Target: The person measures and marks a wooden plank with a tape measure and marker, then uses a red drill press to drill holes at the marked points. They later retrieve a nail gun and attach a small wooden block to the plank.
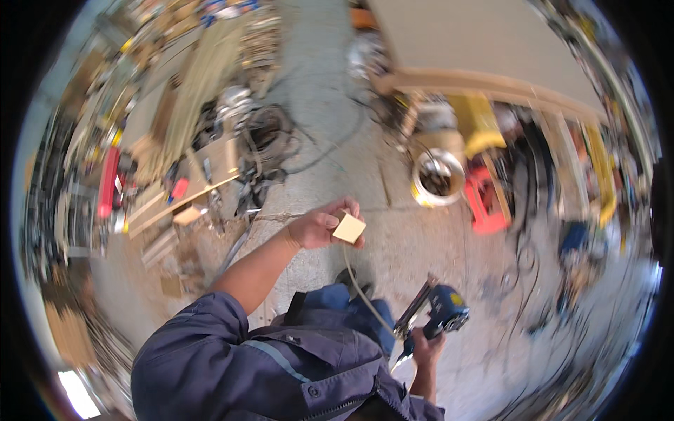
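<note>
A small, pale yellow square block (349, 229) is pinched in my left hand (317, 226), out in front of me over the floor. The thumb lies along its near edge, and the fingers curl behind it. Lower down on the right, my right hand (425, 345) wraps round the handle of a dark blue nail gun (444, 309). The nail gun's black magazine and nose stick out to the left of its body. A pale air hose (365, 300) runs from near the tool up past my legs toward the left hand.
At the right stand a white bucket (437, 178) with things inside, a red plastic item (484, 200) and a yellow stand (477, 125). A large board-topped table (491, 42) fills the far right. Coiled hoses (267, 133) and timber strips (203, 84) lie at the left.
</note>
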`<control>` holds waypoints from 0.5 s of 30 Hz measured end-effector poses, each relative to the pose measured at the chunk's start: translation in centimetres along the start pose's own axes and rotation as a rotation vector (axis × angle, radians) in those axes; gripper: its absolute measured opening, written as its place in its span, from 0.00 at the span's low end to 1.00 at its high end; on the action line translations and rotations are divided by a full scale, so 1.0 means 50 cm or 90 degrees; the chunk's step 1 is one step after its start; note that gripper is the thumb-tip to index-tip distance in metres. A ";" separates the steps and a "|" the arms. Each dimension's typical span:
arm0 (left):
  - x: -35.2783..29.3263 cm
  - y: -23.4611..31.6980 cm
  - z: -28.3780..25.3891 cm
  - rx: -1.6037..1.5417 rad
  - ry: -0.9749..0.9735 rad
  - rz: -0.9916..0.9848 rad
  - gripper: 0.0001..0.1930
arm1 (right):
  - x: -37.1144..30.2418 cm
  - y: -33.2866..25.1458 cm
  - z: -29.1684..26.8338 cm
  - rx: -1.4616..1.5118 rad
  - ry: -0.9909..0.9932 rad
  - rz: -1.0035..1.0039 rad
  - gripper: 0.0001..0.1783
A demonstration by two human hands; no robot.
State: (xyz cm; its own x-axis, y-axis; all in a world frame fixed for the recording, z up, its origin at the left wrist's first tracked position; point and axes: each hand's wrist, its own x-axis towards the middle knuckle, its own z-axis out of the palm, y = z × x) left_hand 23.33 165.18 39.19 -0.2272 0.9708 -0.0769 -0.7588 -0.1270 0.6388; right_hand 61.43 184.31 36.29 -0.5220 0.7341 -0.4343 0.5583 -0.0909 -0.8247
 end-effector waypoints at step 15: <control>-0.859 -0.349 0.006 -0.215 0.763 0.281 0.19 | -0.008 -0.120 0.365 -0.386 -0.433 -0.293 0.20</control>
State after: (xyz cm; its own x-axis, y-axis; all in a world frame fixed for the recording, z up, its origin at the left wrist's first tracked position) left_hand 46.48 125.77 31.57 -0.7566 0.0763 -0.6494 -0.5561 -0.5976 0.5776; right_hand 46.53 172.28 34.79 -0.9186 0.0562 -0.3911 0.3445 0.5988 -0.7230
